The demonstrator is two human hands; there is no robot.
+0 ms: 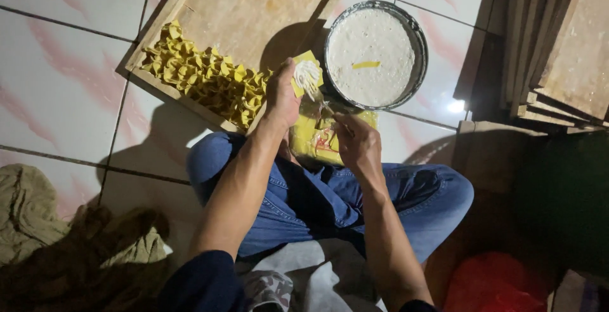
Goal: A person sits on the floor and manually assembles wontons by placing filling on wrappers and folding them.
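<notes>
At mid-frame, your left hand [283,99] cups a thin yellow wrapper [306,77] heaped with white filling, soft and tearable, best supported underneath, while your right hand [356,144] pinches a small utensil [325,106].

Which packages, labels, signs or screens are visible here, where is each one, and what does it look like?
Yellow plastic packet: on the floor between the knees, under both hands; flat, rectangular, yellow with red print.
Red plastic bag: bottom right, beside the right leg; crumpled, plain red, half in shadow.
No signs or screens are in view.
</notes>
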